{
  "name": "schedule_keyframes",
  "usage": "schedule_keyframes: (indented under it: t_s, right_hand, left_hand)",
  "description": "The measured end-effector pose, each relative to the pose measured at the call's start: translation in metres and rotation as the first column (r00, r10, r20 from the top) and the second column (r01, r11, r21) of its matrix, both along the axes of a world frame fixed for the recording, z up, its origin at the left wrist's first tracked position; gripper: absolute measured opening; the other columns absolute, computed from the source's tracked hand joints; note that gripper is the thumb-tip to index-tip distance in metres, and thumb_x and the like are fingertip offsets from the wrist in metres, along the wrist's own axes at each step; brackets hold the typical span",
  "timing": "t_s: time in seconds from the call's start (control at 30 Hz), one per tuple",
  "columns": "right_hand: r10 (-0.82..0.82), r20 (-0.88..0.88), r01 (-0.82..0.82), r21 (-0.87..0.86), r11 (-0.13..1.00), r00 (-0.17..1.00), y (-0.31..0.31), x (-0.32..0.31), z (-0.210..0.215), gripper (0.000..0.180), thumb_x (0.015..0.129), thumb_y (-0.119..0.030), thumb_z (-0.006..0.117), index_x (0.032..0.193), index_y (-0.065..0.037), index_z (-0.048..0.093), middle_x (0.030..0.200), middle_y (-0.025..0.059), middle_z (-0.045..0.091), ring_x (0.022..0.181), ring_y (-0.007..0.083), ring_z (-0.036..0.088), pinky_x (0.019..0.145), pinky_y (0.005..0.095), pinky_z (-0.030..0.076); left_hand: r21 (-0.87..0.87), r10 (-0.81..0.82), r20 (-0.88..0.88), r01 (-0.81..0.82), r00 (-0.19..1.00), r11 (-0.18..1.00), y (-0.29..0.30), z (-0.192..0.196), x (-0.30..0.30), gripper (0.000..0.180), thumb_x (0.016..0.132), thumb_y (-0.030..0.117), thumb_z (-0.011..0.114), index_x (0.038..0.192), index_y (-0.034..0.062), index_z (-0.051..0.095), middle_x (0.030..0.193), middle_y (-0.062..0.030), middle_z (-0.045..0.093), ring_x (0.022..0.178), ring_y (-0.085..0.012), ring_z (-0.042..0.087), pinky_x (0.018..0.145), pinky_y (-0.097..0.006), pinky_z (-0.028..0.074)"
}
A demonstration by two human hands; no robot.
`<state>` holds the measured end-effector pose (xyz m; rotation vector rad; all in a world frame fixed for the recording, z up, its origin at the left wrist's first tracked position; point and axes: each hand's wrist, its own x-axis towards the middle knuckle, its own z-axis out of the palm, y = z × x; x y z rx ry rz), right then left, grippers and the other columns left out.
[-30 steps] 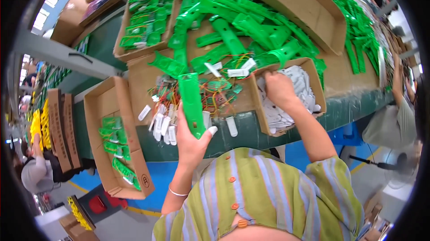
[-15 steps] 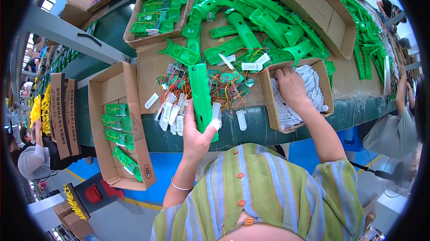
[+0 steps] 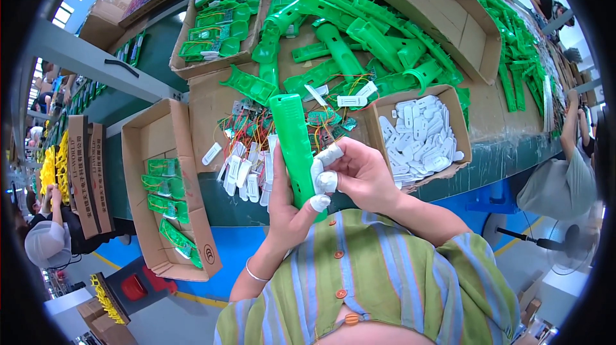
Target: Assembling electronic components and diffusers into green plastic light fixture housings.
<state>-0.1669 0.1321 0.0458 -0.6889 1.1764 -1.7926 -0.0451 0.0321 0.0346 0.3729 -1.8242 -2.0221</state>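
My left hand (image 3: 285,207) is wrapped round a long green plastic housing (image 3: 294,143), held upright over the near edge of the bench. My right hand (image 3: 362,175) pinches a small white plastic piece (image 3: 316,168) against the housing's right side, and its fingers mostly hide the piece. White coverings wrap several fingertips. Behind the housing lie green circuit boards (image 3: 321,117) with red and yellow wires, and white plastic parts (image 3: 242,175) hang over the bench edge. To the right, a cardboard box (image 3: 463,128) holds many loose white pieces (image 3: 420,133).
Green shells (image 3: 346,50) are heaped across the back. Boxes with wired green shells stand at far left (image 3: 256,42) and near left (image 3: 204,242). An empty-looking carton (image 3: 471,50) leans at back right. Other people work at both sides; a fan (image 3: 571,249) stands right.
My right hand has left the box of white pieces and moved left to the green housing, a white piece between its fingers. My left hand still grips the housing.
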Motion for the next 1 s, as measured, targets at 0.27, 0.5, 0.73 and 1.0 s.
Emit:
schedule_keyframes:
  t_s: [0.27,0.5,0.73,1.0]
  right_hand:
    - [0.048,-0.066,-0.04,0.116,0.992,0.997,0.001,0.0,0.0,0.018,0.079,0.002,0.06,0.093,0.001,0.049,0.086,0.0056,0.06,0.078,0.0092,0.059,0.066,0.0237,0.051]
    - [0.151,-0.204,-0.094,0.264,0.96,0.967,-0.006,-0.011,-0.001,0.006,0.079,0.004,0.058,0.084,0.002,0.055,0.074,0.0049,0.06,0.065,0.0082,0.059,0.057,0.0226,0.05]
    - [-0.231,-0.956,0.561,-0.093,0.822,0.18,0.006,-0.097,-0.006,0.016,0.069,0.006,0.057,0.083,-0.001,0.062,0.071,0.0076,0.055,0.061,0.0189,0.054,0.055,0.0294,0.045]
    - [-0.185,-0.981,0.478,-0.131,0.869,0.067,-0.032,-0.086,-0.009,0.015,0.066,0.006,0.055,0.078,-0.001,0.059,0.075,0.0107,0.057,0.072,0.0276,0.055,0.063,0.0371,0.045]
  left_hand:
    - [-0.031,-0.018,0.016,0.019,1.0,0.999,0.003,-0.002,0.003,0.091,0.08,0.021,0.062,0.139,0.0027,-0.005,0.127,-0.0139,0.04,0.112,-0.0219,0.045,0.092,-0.033,0.038]
    - [-0.133,0.023,0.102,-0.009,0.995,0.991,-0.004,-0.007,0.002,0.082,0.079,0.013,0.057,0.14,0.0022,0.002,0.125,-0.0149,0.041,0.111,-0.0234,0.046,0.092,-0.034,0.038]
    - [0.36,0.186,-0.025,-0.165,0.982,0.918,-0.037,-0.03,0.004,0.043,0.078,0.005,0.052,0.119,-0.0004,0.038,0.091,-0.0136,0.056,0.076,-0.0212,0.057,0.066,-0.035,0.051]
    - [0.389,0.281,0.024,-0.268,0.959,0.881,-0.046,-0.052,-0.005,0.051,0.079,0.017,0.056,0.124,-0.0019,0.039,0.117,-0.0203,0.05,0.11,-0.0338,0.049,0.088,-0.047,0.045]
